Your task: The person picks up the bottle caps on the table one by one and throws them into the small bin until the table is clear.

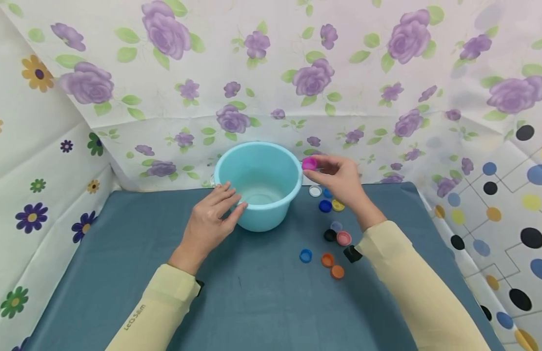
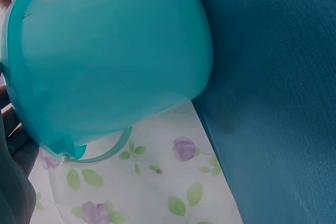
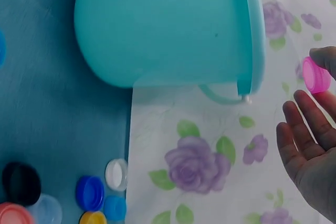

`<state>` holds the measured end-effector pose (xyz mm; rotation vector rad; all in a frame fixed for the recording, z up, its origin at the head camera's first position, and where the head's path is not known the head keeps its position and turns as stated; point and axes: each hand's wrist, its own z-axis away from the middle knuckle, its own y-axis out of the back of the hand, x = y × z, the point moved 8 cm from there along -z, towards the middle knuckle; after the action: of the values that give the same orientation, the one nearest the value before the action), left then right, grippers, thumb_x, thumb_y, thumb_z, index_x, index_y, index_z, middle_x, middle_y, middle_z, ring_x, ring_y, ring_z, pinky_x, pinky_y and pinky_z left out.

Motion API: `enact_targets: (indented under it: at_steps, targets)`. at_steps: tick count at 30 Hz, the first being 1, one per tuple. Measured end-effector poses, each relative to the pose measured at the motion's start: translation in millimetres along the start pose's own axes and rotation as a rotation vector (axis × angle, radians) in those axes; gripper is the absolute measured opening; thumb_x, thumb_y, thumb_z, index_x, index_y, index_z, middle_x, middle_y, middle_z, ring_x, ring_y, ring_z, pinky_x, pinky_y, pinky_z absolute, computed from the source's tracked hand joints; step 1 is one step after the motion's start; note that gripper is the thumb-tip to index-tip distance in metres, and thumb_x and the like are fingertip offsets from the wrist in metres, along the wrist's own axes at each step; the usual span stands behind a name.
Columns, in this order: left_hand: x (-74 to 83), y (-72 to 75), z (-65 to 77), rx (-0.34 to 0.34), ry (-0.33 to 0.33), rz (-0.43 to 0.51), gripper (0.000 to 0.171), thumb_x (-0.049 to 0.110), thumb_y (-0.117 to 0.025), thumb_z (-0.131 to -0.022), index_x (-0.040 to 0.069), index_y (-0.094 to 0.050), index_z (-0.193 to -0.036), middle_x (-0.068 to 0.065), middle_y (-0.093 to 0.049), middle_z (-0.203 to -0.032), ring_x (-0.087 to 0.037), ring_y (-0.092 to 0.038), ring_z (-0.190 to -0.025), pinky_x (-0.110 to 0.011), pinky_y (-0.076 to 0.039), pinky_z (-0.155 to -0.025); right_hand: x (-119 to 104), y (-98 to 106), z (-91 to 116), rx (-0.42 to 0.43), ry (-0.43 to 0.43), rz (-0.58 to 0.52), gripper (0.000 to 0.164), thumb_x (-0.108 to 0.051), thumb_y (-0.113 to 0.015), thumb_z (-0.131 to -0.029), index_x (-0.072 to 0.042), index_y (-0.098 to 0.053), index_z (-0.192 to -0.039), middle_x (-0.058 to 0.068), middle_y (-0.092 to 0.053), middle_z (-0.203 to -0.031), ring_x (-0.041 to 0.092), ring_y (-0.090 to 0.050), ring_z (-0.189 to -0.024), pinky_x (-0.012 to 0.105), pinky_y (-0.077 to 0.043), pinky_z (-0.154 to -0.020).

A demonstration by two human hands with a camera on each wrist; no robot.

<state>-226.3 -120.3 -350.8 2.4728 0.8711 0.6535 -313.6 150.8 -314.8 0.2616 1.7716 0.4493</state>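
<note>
A light blue bucket [image 1: 262, 217] stands upright at the back of the table, its inside bare in the head view. My left hand [image 1: 212, 214] rests at the bucket's near left rim, fingers spread and fairly straight. Beside the right rim, my right hand [image 1: 338, 178] pinches a pink bottle cap [image 1: 309, 164] between thumb and fingers. The right wrist view shows the pink cap [image 3: 316, 75] held up at rim height, with the other fingers of the right hand [image 3: 310, 135] extended. In the left wrist view, the left fingers [image 2: 18, 140] lie along the rim.
Several loose caps lie right of the bucket: a white cap [image 1: 315, 191], a dark blue cap [image 1: 325, 205], a yellow cap [image 1: 338, 205], a black cap [image 1: 330, 235], a pinkish-red cap [image 1: 344, 238], a blue cap [image 1: 306, 255] and orange caps [image 1: 337, 272]. A flowered sheet [image 1: 187, 97] hangs behind.
</note>
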Motion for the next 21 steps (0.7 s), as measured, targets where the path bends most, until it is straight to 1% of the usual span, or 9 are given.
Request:
enact_targets:
  at_steps: [3,8,10,16,21]
  targets:
    - [0.0,-0.3,-0.6,-0.001,-0.003,-0.001,0.031,0.023,-0.074,-0.081,0.003,-0.072,-0.104,-0.016,-0.07,-0.105,-0.031,-0.059,-0.116,-0.036,-0.043,-0.111,0,-10,-9,-0.02,0.018,-0.026,0.04,-0.029,-0.076,-0.079,-0.012,-0.068,-0.114,0.005,-0.068,-0.111,0.021,-0.065,-0.1,0.028,-0.061,-0.081]
    - [0.5,0.1,-0.3,0.006,-0.014,-0.015,0.031,0.023,-0.075,-0.08,0.003,-0.073,-0.104,-0.016,-0.07,-0.104,-0.032,-0.06,-0.115,-0.039,-0.045,-0.109,9,-31,-26,-0.052,0.047,-0.025,0.041,-0.044,-0.076,-0.074,-0.024,-0.07,-0.109,-0.005,-0.069,-0.107,0.013,-0.065,-0.097,0.028,-0.061,-0.082]
    - [0.7,0.2,0.1,0.006,-0.015,-0.023,0.031,0.023,-0.075,-0.08,0.003,-0.073,-0.104,-0.016,-0.07,-0.104,-0.032,-0.06,-0.115,-0.04,-0.046,-0.109,9,-40,-31,-0.066,0.06,-0.03,0.042,-0.047,-0.077,-0.073,-0.026,-0.07,-0.109,-0.007,-0.068,-0.106,0.01,-0.065,-0.097,0.029,-0.06,-0.084]
    - [0.6,-0.2,-0.5,-0.003,-0.011,-0.031,0.031,0.023,-0.075,-0.08,0.003,-0.073,-0.103,-0.015,-0.071,-0.104,-0.03,-0.06,-0.115,-0.041,-0.046,-0.108,2,-61,-40,-0.099,0.074,-0.029,0.041,-0.045,-0.076,-0.074,-0.025,-0.069,-0.109,-0.007,-0.069,-0.105,0.009,-0.065,-0.095,0.028,-0.06,-0.084]
    - [1.6,-0.7,-0.6,-0.006,-0.026,-0.038,0.032,0.023,-0.075,-0.079,0.002,-0.073,-0.103,-0.016,-0.071,-0.103,-0.031,-0.06,-0.115,-0.042,-0.046,-0.108,-1,-76,-46,-0.121,0.086,-0.027,0.034,-0.043,-0.075,-0.076,-0.025,-0.071,-0.105,-0.007,-0.07,-0.101,0.009,-0.065,-0.093,0.027,-0.059,-0.082]
